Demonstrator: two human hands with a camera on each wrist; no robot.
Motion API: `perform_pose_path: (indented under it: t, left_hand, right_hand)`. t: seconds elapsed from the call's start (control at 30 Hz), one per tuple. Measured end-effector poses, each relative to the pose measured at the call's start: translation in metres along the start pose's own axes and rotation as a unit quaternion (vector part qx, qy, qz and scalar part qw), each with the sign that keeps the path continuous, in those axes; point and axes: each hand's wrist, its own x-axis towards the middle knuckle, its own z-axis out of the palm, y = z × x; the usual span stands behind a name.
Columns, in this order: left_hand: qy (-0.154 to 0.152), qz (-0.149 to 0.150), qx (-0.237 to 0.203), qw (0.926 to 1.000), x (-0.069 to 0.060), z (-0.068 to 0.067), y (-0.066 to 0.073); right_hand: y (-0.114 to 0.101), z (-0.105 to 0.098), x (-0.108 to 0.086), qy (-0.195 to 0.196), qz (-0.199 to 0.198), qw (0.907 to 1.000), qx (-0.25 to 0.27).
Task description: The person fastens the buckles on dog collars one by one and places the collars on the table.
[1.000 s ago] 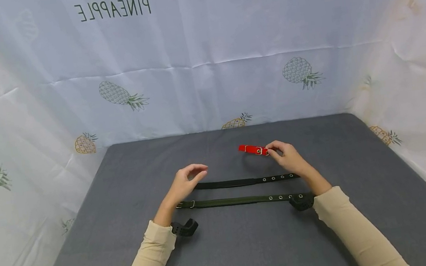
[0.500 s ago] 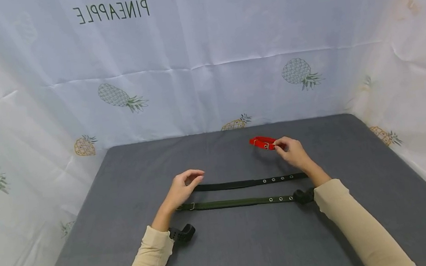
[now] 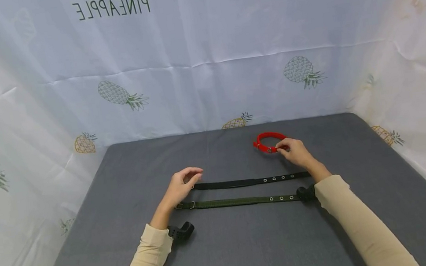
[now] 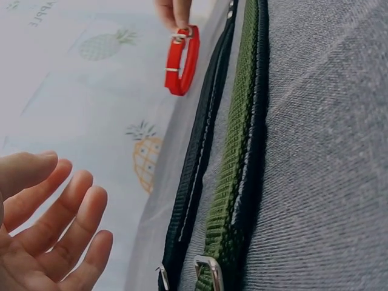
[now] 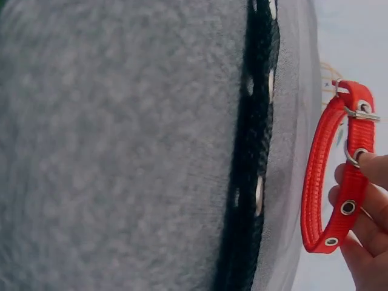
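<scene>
One black strap (image 3: 231, 184) and one green strap (image 3: 229, 202) lie on the surface (image 3: 243, 249); the right hand (image 3: 296, 153) pinches a red collar (image 3: 264, 148), the left hand (image 3: 178, 188) loosely spread.

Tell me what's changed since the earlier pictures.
The right hand has moved slightly right, carrying the collar with it; the collar has turned so its loop shows open in the head view. The left hand has drifted slightly left. The grip on the collar and both straps, black and green, stayed.
</scene>
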Motion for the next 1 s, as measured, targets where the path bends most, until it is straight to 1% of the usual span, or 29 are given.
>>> perform_pose_path:
  t: [0.1, 0.2, 0.3, 0.53, 0.63, 0.77, 0.83, 1.0]
  left_hand:
    - [0.002, 0.0, 0.0, 1.0, 0.0004, -0.0014, -0.0004]
    - [0.002, -0.001, 0.0, 1.0, 0.0006, -0.0025, -0.0013]
    - [0.001, -0.001, 0.002, 1.0, 0.0006, -0.0031, -0.0026]
    - [0.005, 0.016, 0.012, 0.9998, 0.0001, -0.0029, -0.005]
    - [0.007, 0.009, 0.009, 0.9999, 0.0005, -0.0026, -0.0055]
    - [0.015, 0.009, 0.007, 0.9998, 0.0012, -0.0029, -0.0045]
    - [0.019, 0.01, 0.007, 0.9998, 0.0014, -0.0037, -0.0036]
    - [0.024, 0.0, 0.013, 0.9996, 0.0005, -0.0078, -0.0009]
  right_hand:
    - [0.0019, 0.0001, 0.0012, -0.014, -0.002, 0.9998, -0.015]
    - [0.0045, 0.0005, 0.0021, -0.028, 0.005, 0.9993, -0.024]
    - [0.0064, 0.0, 0.0024, -0.04, 0.016, 0.9987, -0.026]
    - [0.007, -0.0018, 0.0032, -0.063, 0.026, 0.9972, -0.029]
    - [0.0062, -0.0024, 0.003, -0.071, 0.034, 0.9965, -0.03]
    - [0.0046, -0.0027, 0.0026, -0.071, 0.044, 0.9963, -0.022]
    - [0.004, -0.0032, 0.0021, -0.063, 0.046, 0.9968, -0.014]
    - [0.0024, -0.0078, -0.0032, -0.038, 0.043, 0.9983, 0.009]
